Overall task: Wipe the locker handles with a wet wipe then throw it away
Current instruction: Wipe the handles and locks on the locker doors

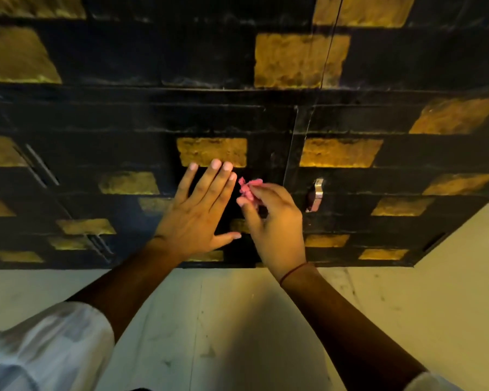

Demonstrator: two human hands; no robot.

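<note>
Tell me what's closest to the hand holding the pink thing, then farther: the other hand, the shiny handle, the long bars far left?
1. Left hand, just left of the right hand pinching the pink wipe.
2. Silver handle, to its right.
3. Long bar handles, far left.

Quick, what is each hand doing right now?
Left hand: open, fingers straight, holding nothing.
Right hand: pinches a small crumpled pink wipe.

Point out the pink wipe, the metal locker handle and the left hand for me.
pink wipe (247,187): head view, on the crumpled middle.
metal locker handle (317,194): head view, on its silver bar.
left hand (194,215): head view, on the back of the hand.
</note>
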